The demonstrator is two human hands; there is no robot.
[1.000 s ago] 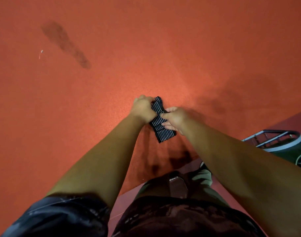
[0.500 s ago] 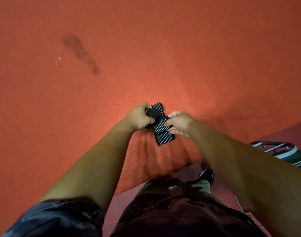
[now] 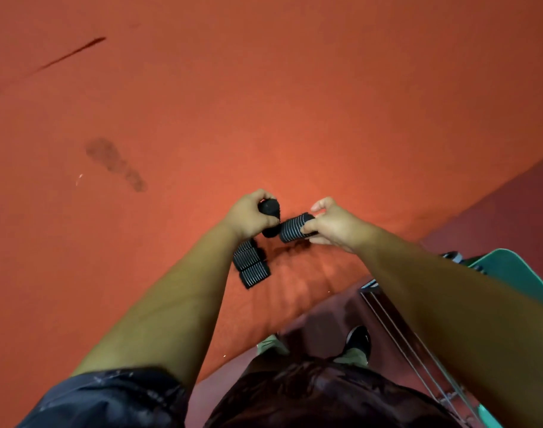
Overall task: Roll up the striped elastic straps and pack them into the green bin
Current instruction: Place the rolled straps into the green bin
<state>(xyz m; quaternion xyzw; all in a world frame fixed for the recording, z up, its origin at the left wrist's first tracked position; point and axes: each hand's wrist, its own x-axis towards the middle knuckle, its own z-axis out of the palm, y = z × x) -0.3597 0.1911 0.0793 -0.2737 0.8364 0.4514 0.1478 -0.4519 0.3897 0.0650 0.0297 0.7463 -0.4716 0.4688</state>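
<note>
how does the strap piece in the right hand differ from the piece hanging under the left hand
The rolled piece is a tight cylinder lying sideways, pinched by the right hand; the hanging piece droops in loose folds below the left hand, which grips a plain black end above it. Both are black with thin white stripes.

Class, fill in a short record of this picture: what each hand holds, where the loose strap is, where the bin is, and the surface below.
left hand: grips a dark rolled end
right hand: pinches a striped roll
loose strap: hangs in folds below the left hand
green bin: right edge, partly behind the right arm
surface: orange floor
</note>
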